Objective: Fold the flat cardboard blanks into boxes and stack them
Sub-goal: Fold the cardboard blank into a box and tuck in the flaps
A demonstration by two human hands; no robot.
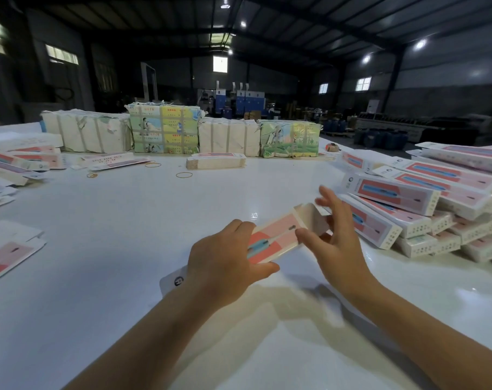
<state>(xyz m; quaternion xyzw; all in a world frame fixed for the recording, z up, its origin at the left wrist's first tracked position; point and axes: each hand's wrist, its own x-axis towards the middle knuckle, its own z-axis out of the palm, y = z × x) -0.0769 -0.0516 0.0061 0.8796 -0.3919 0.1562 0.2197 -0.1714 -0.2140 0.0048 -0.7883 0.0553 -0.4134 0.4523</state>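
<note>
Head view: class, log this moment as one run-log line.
left hand: grips box | right hand: open at box's open end flap | stack of folded boxes: right

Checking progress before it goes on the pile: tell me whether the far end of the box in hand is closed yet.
Still open: the box's end flap stands up untucked at the right hand; the left hand grips the body.

Pink, coral and white on a glossy white desk (126, 220)

The held box (273, 240) shows pale pink and coral panels with a blue brush picture; stacked boxes (394, 195) at right match, with dotted white ends. Far bundles (164, 130) carry green-yellow cartoon wrapping; rubber bands (184, 175) are yellow.
</note>
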